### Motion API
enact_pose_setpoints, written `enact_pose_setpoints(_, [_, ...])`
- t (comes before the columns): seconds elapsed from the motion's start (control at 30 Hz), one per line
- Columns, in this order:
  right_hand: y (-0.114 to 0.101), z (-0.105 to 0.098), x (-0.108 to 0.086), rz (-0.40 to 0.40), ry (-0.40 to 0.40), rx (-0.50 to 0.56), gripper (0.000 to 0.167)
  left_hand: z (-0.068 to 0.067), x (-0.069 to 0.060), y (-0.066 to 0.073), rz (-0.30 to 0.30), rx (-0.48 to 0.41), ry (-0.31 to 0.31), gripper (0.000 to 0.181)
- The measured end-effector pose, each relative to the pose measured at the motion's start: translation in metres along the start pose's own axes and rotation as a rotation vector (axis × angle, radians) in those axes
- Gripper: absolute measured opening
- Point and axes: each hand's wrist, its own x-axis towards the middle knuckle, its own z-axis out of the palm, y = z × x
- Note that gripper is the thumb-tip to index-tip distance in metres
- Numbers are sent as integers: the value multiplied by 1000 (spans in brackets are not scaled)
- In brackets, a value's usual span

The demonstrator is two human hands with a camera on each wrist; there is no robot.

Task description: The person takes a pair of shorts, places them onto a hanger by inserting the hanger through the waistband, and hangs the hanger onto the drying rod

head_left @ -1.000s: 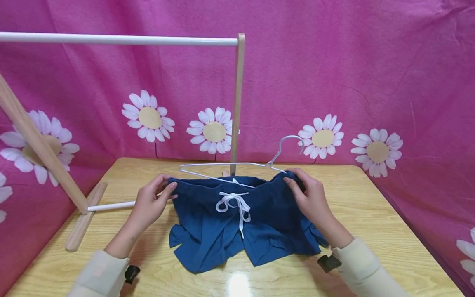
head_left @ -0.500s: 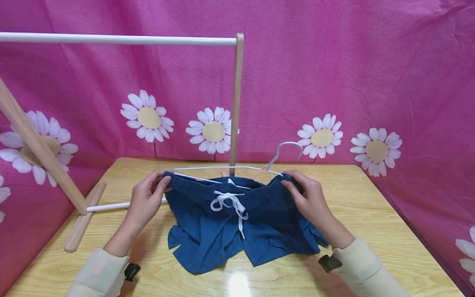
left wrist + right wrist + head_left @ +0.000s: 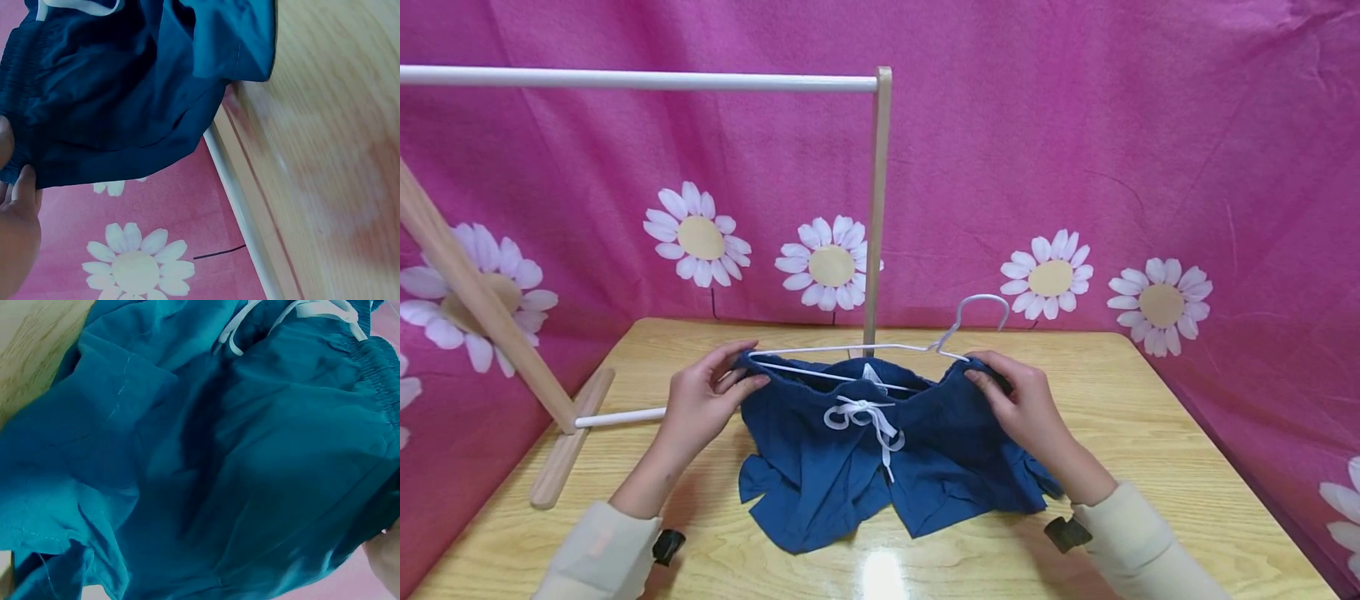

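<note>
Your cream sleeves (image 3: 602, 550) come in low, L & R. Blue shorts (image 3: 820, 475) are right ahead on the bench (image 3: 1157, 450), legs twd you, white drawstring (image 3: 862, 407) in a bow. Your L hand (image 3: 703, 396) has a pinch grip on the waistband's (image 3: 797, 392) L end, thumb & fingers closed on it; your R hand (image 3: 1026, 396) grips the R end likewise. White hanger (image 3: 937, 345) is partly inside the waist opening, hook up, nr your R hand. Behind: wood/white rack (image 3: 878, 208), then pink daisy backdrop (image 3: 1075, 125).

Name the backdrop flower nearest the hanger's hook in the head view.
The flower immediately right of the hook; every other flower appears clearly farther away.
</note>
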Motion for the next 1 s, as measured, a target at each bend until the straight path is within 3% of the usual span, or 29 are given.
enact_pose_setpoints(0.27, [5, -3, -2, -24, 16, -56, 29, 3, 0, 1, 64, 56, 177, 22])
enact_pose_setpoints(0.37, [8, -5, -3, -38, 25, -62, 28, 3, 0, -1, 45, 36, 192, 20])
enact_pose_setpoints(0.5, [9, -5, -4, -44, 16, -50, 27, 1, 1, -5, 7, 19, 166, 20])
enact_pose_setpoints(0.6, [8, -4, -4, -50, 8, -42, 30, 0, 1, -6, 20, 39, 119, 23])
enact_pose_setpoints(0.87, [4, -4, 0, -105, 5, -62, 39, -3, 5, -4, 154, 144, 43, 25])
enact_pose_setpoints(1.0, [0, -3, 2, -130, -13, -49, 40, -1, 5, -2, 243, 227, -62, 26])
